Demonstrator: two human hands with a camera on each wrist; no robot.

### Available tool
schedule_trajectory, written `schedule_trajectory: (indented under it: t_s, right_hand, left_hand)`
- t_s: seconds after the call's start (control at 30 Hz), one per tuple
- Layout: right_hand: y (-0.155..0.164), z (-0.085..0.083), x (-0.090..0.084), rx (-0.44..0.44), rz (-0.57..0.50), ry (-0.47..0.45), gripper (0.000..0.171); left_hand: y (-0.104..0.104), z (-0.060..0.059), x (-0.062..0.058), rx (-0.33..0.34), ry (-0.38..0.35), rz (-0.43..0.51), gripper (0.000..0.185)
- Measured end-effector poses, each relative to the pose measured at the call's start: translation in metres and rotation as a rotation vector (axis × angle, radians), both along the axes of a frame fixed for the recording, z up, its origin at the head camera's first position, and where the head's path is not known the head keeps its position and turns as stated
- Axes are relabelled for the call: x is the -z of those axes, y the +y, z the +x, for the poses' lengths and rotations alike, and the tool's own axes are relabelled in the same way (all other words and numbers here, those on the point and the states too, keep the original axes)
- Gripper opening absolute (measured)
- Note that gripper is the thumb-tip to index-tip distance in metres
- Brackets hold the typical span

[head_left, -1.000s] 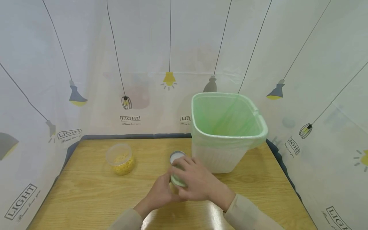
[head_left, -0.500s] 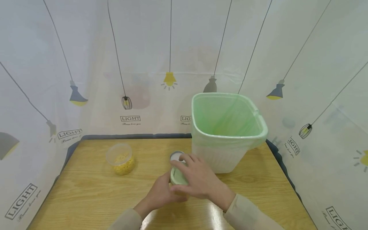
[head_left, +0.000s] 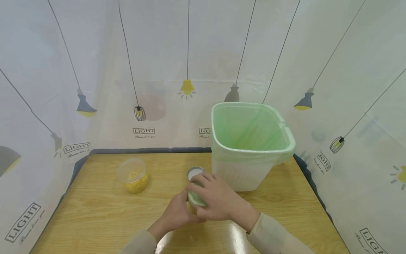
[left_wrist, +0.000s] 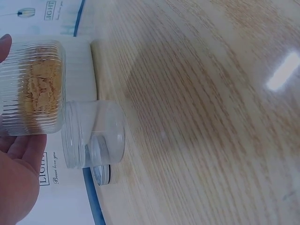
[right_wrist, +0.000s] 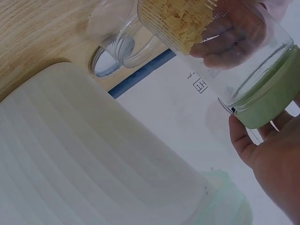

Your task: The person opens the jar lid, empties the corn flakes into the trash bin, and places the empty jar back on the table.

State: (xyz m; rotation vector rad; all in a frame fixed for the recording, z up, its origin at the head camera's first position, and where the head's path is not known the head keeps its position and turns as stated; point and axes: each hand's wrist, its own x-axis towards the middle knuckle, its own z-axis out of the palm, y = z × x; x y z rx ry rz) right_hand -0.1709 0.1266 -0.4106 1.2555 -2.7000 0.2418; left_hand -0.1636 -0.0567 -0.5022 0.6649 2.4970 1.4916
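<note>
My left hand holds a ribbed clear glass jar with yellow flaky pieces in it, raised over the table. From above, my right hand grips the jar's pale green lid, its fingers bent around the edge. The lid sits on the jar's mouth in the right wrist view. Past the held jar, a clear jar without visible contents stands on the table. Beside it lies a silver-rimmed lid, partly hidden by my right fingers in the head view.
A white bin lined with a green bag stands close beyond my right hand. To the left sits a clear round tub with yellow pieces. A printed curtain surrounds the wooden table at the back and sides.
My right hand's fingers have shifted over the green lid, first uncovering more of its top, then covering it again. The left hand, bin and tub stay in place.
</note>
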Motion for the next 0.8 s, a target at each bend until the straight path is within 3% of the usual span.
schedule_trajectory:
  t_s: [0.23,0.47,0.57,0.8]
  right_hand:
    - [0.0008,0.0003,0.0009,-0.054,-0.030,-0.016,0.052]
    - [-0.0014,0.0031,-0.0010,0.170,-0.021,-0.006,0.089]
    - [-0.0023,0.0050,-0.0012,0.218,0.000,-0.018,0.093]
    - [-0.0021,0.0064,-0.0012,0.243,0.031,-0.060,0.091]
  left_hand:
    - [-0.0005,-0.0002,0.0013,0.010,-0.010,0.014,0.073]
    - [0.0005,-0.0033,0.0048,-0.001,-0.052,0.003,0.097]
    - [0.0005,-0.0032,0.0048,-0.007,-0.035,-0.008,0.105]
    - [0.0007,-0.0029,0.0055,-0.018,-0.026,0.004,0.100]
